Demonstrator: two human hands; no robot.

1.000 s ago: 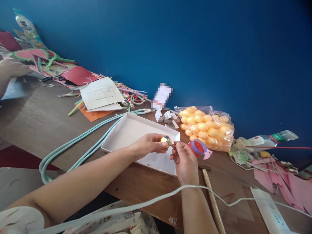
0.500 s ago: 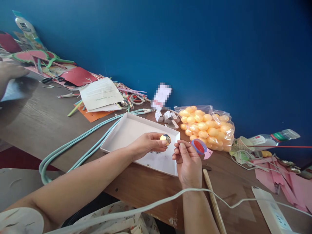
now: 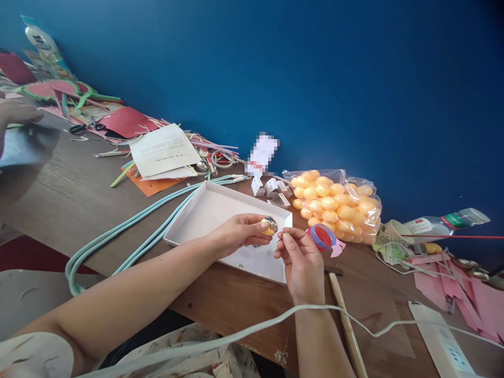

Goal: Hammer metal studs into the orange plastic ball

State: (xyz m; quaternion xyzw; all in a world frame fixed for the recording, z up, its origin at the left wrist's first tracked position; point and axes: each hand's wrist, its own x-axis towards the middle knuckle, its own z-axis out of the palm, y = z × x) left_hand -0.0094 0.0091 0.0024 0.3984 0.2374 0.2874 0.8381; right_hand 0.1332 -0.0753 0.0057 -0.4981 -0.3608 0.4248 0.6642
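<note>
My left hand point(image 3: 240, 234) pinches a small yellow ball point(image 3: 270, 226) with a dark shiny patch, held just above the near right part of a shallow white box point(image 3: 205, 212). My right hand point(image 3: 300, 261) sits right beside it, thumb and forefinger pressed together on something too small to name, almost touching the ball. A few tiny dark beads lie in the box under my hands. A round red and blue paper piece point(image 3: 323, 236) with a pink tail lies just behind my right hand.
A clear bag of yellow balls point(image 3: 338, 205) rests against the blue wall. Light blue cords point(image 3: 118, 239) loop across the brown table. Papers, straws and scissors clutter the far left, where another person's hand point(image 3: 16, 113) works. A wooden stick point(image 3: 348, 331), white cable, power strip point(image 3: 441, 341) and bottle point(image 3: 444, 224) lie right.
My right hand drew slightly away from the ball, then came back close to it. The other person's hand at far left shifted a little.
</note>
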